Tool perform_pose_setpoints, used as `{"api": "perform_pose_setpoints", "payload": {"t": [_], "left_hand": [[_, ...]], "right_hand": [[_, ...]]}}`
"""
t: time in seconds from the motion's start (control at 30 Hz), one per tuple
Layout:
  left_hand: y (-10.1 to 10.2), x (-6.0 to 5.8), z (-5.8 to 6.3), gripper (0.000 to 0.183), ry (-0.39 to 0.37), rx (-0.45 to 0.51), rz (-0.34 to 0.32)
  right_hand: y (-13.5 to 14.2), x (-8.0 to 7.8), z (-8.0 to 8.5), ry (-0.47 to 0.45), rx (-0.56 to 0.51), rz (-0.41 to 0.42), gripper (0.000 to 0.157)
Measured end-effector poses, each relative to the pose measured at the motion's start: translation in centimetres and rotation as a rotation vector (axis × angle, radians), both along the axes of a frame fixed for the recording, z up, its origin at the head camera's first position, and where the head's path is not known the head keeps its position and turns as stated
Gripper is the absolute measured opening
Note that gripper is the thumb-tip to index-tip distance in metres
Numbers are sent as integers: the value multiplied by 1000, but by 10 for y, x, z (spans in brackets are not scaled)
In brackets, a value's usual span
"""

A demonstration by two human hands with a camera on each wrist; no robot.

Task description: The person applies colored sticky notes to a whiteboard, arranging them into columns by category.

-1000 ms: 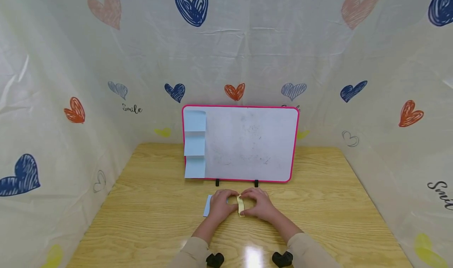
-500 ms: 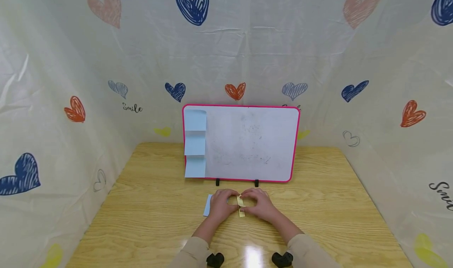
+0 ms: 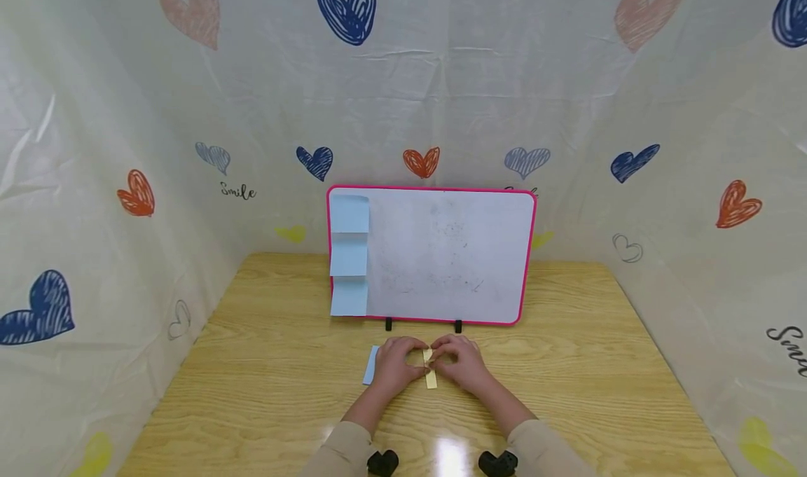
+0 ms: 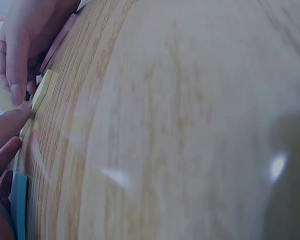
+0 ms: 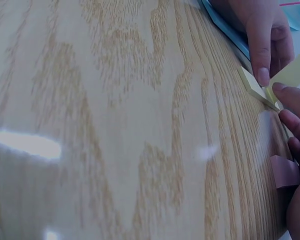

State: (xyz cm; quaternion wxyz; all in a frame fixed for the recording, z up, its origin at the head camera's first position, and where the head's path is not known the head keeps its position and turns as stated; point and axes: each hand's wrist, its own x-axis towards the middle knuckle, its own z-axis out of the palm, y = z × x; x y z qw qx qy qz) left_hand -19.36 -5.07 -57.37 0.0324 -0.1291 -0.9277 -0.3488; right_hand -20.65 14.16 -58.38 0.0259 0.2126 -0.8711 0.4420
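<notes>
A pad of yellow sticky notes (image 3: 431,380) lies on the table between my hands. My left hand (image 3: 395,365) holds it from the left, its thumb on the pad (image 5: 249,82) in the right wrist view. My right hand (image 3: 465,363) pinches the top sticky note (image 5: 293,73), which is bent up off the stack. In the left wrist view the lifted sheet is partly hidden behind fingers. A blue sticky pad (image 3: 370,366) lies beside my left hand, partly covered by it. Under my right hand lies a pink sticky pad (image 5: 285,172), hidden in the head view.
A pink-framed whiteboard (image 3: 447,253) stands on black feet behind the hands. Three blue sticky notes (image 3: 349,255) run down its left side. Wooden table (image 3: 265,365) surrounds the hands, and a heart-printed sheet (image 3: 403,78) hangs around it.
My right thumb has shifted from the near end of the yellow pad up toward its middle, and the top note now bends upward between the fingers. The left hand stays put.
</notes>
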Motion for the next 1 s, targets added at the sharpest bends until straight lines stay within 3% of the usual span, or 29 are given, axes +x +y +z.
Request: {"api": "perform_pose_setpoints", "payload": {"t": [0.2,0.5,0.73,1.0], "left_hand": [[0,1,2,36,-12,-3,-1],[-1,1,2,37,-11,9,-13],[-1,1,1,37,-3,8,-21],[0,1,0,37,9,-3,-18]], "right_hand": [[-1,1,1,-32,-34,-19,13],[-2,2,-2,19,-82,-83,10],[-1,3,0,-69,-125,-122,12],[-1,3,1,-98,-118,-151,8]]}}
